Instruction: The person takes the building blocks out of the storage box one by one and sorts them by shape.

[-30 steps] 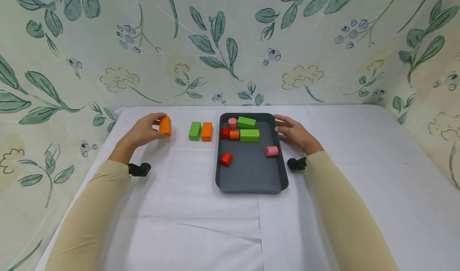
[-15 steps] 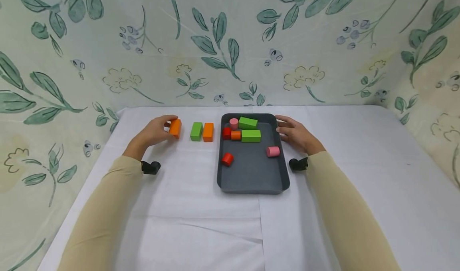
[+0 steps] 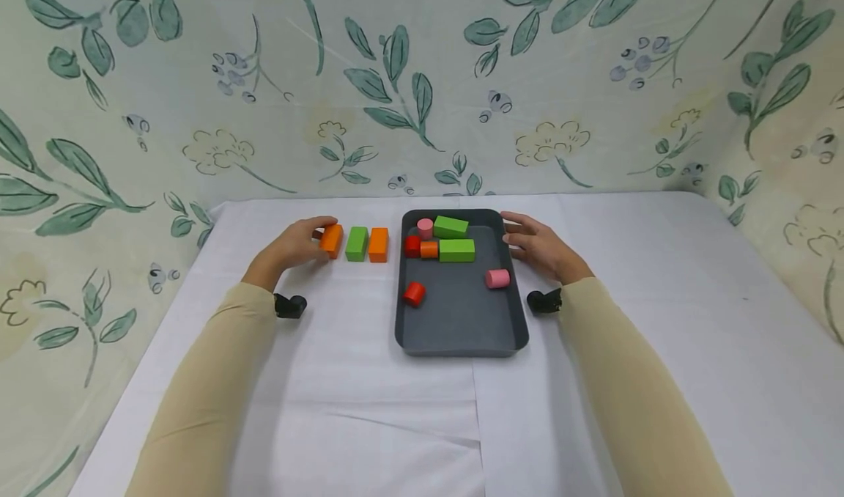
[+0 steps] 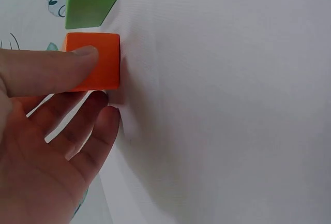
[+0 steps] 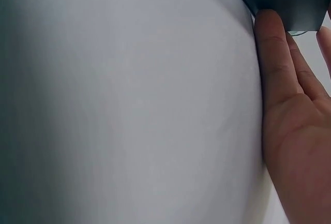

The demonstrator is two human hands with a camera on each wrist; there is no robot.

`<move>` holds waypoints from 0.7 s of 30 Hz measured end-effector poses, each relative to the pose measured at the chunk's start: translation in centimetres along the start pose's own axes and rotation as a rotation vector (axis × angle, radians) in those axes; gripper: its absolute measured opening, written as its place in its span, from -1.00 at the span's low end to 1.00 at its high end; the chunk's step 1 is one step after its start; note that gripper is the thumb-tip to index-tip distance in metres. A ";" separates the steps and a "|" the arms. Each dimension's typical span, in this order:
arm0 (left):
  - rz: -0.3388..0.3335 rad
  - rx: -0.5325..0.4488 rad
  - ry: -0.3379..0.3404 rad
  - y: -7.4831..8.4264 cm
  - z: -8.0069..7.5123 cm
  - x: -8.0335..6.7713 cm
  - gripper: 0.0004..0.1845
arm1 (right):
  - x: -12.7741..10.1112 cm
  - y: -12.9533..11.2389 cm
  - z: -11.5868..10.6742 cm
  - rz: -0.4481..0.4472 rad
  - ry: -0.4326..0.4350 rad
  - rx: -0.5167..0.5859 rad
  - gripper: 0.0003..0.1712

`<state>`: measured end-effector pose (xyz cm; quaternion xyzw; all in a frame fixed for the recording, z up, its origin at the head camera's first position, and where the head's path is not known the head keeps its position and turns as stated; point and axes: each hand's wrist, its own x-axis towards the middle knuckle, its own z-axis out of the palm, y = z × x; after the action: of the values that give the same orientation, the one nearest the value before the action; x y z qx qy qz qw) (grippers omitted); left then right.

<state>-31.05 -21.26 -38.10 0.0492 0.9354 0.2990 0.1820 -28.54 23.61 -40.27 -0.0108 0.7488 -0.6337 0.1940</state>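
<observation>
Orange block [image 3: 332, 240] sits on the white tablecloth [image 3: 343, 380] at the left end of a short row, pinched by the left hand [image 3: 294, 245]: the wrist view shows the thumb [image 4: 49, 71] laid across its top face and the other fingers [image 4: 90, 125] curled beneath and beside it. Just to its right lies a green block [image 3: 357, 243], close but with a narrow gap, and next to that a second orange block [image 3: 379, 244], which lies just left of the tray's left wall.

Further right stands a dark grey tray [image 3: 461, 328] with a raised rim. Its far end holds most of the pieces: a pink cylinder [image 3: 425, 228] standing upright in the back left corner, a green block lying tilted [image 3: 451, 226] beside it, then a red cylinder [image 3: 412, 245], a small orange cylinder [image 3: 429, 249] and another green block [image 3: 457, 250] in a loose line, touching or nearly so. Nearer the middle, a second red cylinder [image 3: 414, 293] lies by the left wall and a second pink cylinder [image 3: 497, 278] lies on its side by the right wall. The tray's near half holds nothing else.

The right hand [image 3: 537, 245] rests against the tray's far right corner, fingers spread and fairly straight, a fingertip [image 5: 269, 19] touching the rim; it grips nothing.
</observation>
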 end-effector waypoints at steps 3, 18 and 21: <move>-0.008 -0.006 -0.015 0.0 0.0 -0.2 -0.20 | 0.8 0.8 -0.2 -0.003 0.014 -0.014 -0.24; -0.020 -0.007 -0.074 -0.3 -0.3 -0.4 -0.18 | 1.0 1.2 -0.2 -0.003 0.022 -0.058 -0.26; -0.016 -0.014 -0.074 -0.4 -0.4 -0.4 -0.18 | 1.0 1.1 -0.1 -0.012 0.014 -0.057 -0.25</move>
<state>-30.83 -21.89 -37.97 0.0516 0.9263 0.3022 0.2191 -29.26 23.70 -41.58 -0.0163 0.7677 -0.6134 0.1847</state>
